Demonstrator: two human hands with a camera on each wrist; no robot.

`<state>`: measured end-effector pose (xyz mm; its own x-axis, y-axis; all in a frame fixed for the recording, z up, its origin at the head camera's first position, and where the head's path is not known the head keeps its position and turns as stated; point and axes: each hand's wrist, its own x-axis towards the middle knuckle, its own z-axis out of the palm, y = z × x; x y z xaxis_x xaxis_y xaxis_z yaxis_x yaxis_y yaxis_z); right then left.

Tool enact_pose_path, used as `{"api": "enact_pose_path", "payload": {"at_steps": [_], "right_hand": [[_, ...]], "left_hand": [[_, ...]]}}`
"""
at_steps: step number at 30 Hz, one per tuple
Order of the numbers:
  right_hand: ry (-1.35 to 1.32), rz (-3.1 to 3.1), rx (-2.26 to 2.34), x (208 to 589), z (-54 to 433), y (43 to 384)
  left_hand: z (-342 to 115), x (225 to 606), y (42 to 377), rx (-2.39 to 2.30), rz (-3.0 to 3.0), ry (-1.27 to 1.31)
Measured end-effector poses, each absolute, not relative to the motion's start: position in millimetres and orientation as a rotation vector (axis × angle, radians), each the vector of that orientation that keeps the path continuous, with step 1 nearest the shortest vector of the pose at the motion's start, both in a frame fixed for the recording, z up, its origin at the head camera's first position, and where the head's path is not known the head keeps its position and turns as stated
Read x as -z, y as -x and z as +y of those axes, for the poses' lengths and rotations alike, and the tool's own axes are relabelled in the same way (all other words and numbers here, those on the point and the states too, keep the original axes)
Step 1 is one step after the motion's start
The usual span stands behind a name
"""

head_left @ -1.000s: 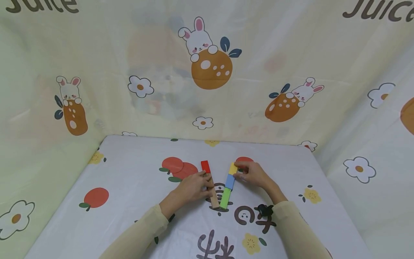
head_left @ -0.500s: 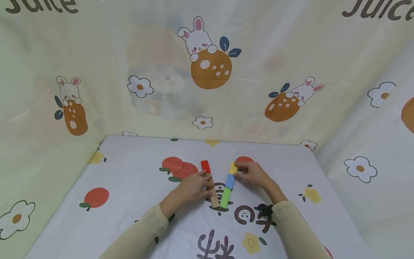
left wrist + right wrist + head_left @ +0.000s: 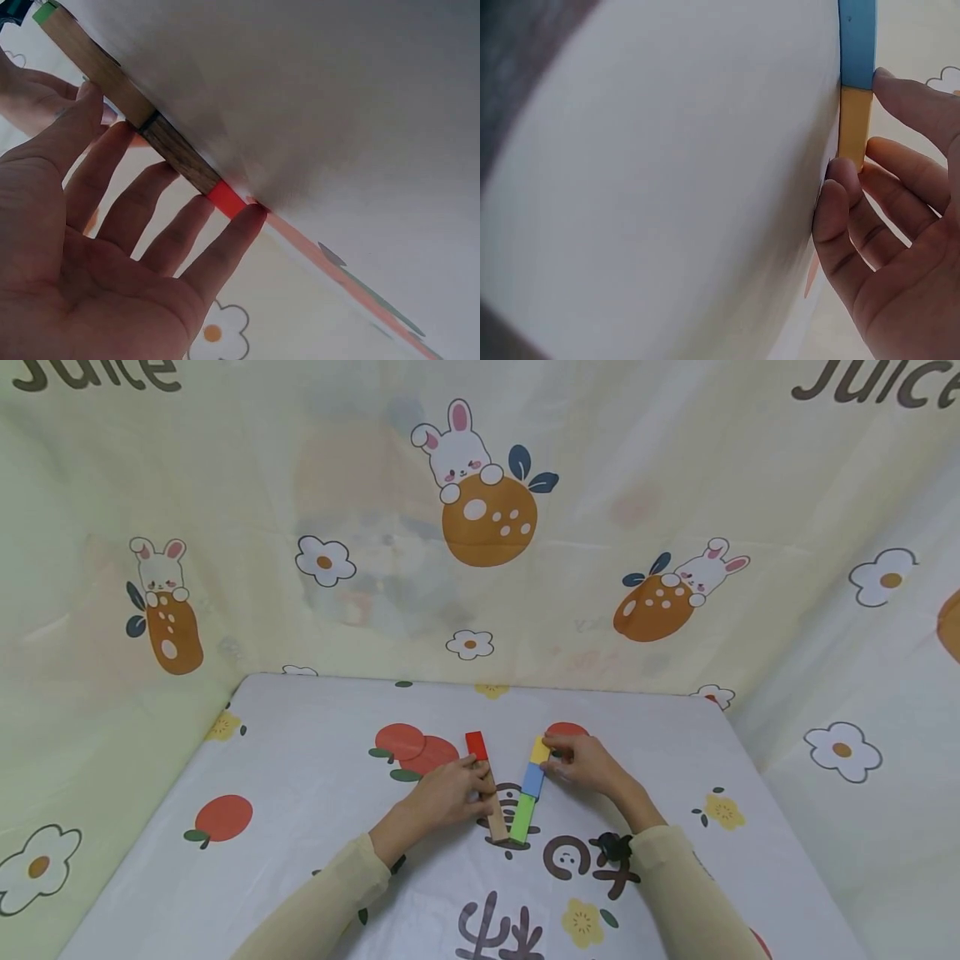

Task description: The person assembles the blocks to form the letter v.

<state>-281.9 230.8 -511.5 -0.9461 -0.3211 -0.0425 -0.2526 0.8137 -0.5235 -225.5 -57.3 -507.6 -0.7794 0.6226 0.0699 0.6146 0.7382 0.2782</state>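
Note:
Wooden blocks lie end to end in two rows that form a V in the head view, narrow end nearest the person. A red block, a dark wood block and a pale wood block make the left row. The right row has a yellow block, a blue block and a green block. My left hand touches the left row's outer side with spread fingertips. With its thumb near the blue-yellow joint, my right hand touches the right row's outer side; other fingertips are around the yellow block's far end.
A white cloth printed with fruit and flowers covers the table. Behind it hangs a cream curtain with rabbit prints, and similar cloth walls stand at both sides. A small black object is at the right cuff.

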Motion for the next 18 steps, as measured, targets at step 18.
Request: {"api": "enact_pose_path", "payload": {"at_steps": [18], "right_hand": [[0.533,2.867,0.776,506.4,234.9,273.9]], "left_hand": [[-58.4,504.8,225.0,-0.433,2.896,-1.120]]}}
